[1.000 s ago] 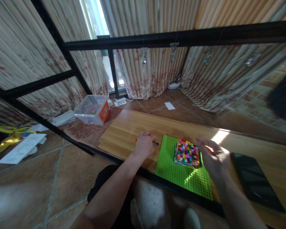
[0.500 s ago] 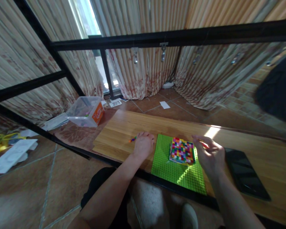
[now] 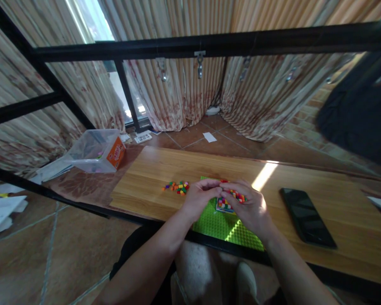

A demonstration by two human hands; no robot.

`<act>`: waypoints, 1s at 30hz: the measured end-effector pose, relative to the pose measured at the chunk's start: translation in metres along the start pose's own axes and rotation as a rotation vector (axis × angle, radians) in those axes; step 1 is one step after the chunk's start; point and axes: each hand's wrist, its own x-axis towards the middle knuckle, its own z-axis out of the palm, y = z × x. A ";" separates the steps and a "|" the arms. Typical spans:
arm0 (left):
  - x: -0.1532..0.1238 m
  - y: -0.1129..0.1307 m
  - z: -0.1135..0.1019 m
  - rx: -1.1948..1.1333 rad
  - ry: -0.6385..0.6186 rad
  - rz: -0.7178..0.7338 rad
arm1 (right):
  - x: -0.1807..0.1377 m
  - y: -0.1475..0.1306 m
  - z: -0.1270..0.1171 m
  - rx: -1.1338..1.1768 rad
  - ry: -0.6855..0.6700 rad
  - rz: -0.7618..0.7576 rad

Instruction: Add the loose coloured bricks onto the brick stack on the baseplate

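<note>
My left hand (image 3: 202,198) and my right hand (image 3: 250,207) meet at the fingertips above a block of small multicolored toy bricks (image 3: 225,206). The fingers of both are pinched together, and whatever is between them is too small or hidden to make out. A bit of red shows just beyond the fingertips; I cannot tell whether it is held or part of the block. Beneath the block lies a green studded baseplate (image 3: 212,226), partly covered by my hands. Several loose bricks (image 3: 179,187), orange, green, red and others, are scattered left of my left hand.
The wooden tabletop (image 3: 146,178) carries a black tablet-like device (image 3: 307,217) to the right. A clear plastic bin (image 3: 93,159) with an orange label stands beyond the table's left end. A black metal rail (image 3: 178,46) crosses ahead, before striped curtains (image 3: 184,97).
My right hand has moved left over the brick block, and my left hand has come right to meet it. The loose bricks are uncovered now. The view has shifted slightly right.
</note>
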 end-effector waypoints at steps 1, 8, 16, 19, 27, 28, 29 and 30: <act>0.000 0.001 0.000 -0.012 -0.011 -0.021 | 0.000 0.001 -0.001 -0.003 -0.003 0.004; 0.000 0.003 -0.005 -0.088 -0.051 -0.136 | -0.001 0.003 -0.005 -0.046 -0.054 -0.007; 0.002 -0.004 -0.008 -0.045 -0.057 -0.148 | 0.001 0.003 -0.007 -0.183 -0.055 -0.082; 0.001 -0.003 -0.006 -0.015 -0.064 -0.116 | 0.002 0.003 -0.008 -0.180 -0.029 -0.072; 0.006 -0.004 -0.005 0.272 0.118 -0.016 | 0.002 0.024 -0.018 -0.081 0.208 0.298; 0.007 -0.006 -0.005 0.317 0.138 -0.004 | 0.002 0.027 -0.019 -0.042 0.212 0.345; 0.007 -0.008 -0.005 0.357 0.148 0.008 | 0.002 0.030 -0.018 -0.004 0.209 0.377; 0.007 -0.010 -0.005 0.392 0.148 0.019 | 0.003 0.032 -0.018 0.024 0.200 0.396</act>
